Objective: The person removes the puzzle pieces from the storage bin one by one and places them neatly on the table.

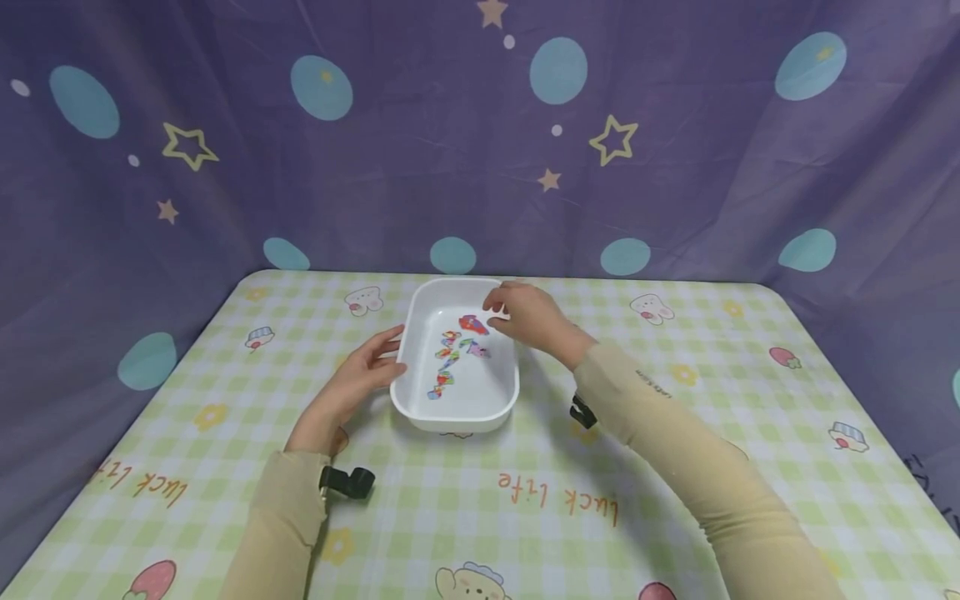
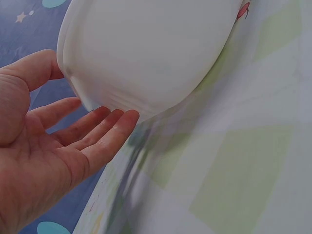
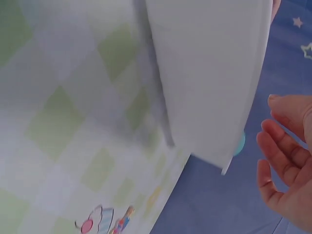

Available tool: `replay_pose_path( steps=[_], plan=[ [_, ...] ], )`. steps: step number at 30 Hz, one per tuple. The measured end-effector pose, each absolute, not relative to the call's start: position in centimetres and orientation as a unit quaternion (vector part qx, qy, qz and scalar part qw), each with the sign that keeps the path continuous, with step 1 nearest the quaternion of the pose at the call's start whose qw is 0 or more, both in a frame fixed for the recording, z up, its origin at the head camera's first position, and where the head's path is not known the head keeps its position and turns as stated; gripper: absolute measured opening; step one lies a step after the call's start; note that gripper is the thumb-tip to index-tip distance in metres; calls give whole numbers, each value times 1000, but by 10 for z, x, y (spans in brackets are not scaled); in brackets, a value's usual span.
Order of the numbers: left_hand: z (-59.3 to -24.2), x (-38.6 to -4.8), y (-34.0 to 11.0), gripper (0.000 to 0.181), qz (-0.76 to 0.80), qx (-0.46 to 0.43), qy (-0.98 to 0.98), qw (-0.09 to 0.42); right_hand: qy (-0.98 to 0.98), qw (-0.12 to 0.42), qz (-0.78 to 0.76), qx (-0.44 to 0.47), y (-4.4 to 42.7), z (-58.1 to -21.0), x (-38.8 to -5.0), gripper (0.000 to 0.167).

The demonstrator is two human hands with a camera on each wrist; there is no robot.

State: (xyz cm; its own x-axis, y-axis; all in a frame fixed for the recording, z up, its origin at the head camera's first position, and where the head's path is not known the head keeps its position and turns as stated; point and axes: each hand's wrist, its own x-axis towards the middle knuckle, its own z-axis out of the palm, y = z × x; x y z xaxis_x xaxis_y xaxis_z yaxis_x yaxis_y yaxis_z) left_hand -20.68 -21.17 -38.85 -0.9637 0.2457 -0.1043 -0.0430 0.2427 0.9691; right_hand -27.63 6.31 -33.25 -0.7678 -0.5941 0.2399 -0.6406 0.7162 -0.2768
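Note:
A white rectangular tub (image 1: 414, 408) with rounded corners stands on the table. Inside lie several small colourful flat pieces (image 1: 447, 356), with a larger red one (image 1: 472, 324) near the far end. My left hand (image 1: 362, 372) holds the tub's left side, thumb at the rim and fingers against the outer wall, as the left wrist view shows too. Over the tub's far right rim is my right hand (image 1: 530, 315), its fingers loosely bent above the red piece. In the right wrist view that hand (image 3: 292, 161) shows nothing between thumb and fingers.
A green-and-white checked cloth (image 1: 427, 542) with printed drawings covers the table. Behind it hangs a purple curtain (image 1: 420, 183) with stars and ovals. Each wrist wears a black strap mount (image 1: 348, 482). A multicoloured sliver (image 3: 122, 222) shows low in the right wrist view; its kind is unclear.

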Motion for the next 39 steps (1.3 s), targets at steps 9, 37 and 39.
replay_pose_path(
  steps=[9,37,39],
  plan=[
    [-389,-208,-212,66,610,60,781,119,-908,46,177,376,46,-338,-261,22],
    [-390,-208,-213,66,614,76,777,118,-905,-60,114,406,1,-372,-238,25],
    [-390,-208,-213,67,613,76,777,117,-907,-63,101,404,-1,-375,-238,26]
  ],
)
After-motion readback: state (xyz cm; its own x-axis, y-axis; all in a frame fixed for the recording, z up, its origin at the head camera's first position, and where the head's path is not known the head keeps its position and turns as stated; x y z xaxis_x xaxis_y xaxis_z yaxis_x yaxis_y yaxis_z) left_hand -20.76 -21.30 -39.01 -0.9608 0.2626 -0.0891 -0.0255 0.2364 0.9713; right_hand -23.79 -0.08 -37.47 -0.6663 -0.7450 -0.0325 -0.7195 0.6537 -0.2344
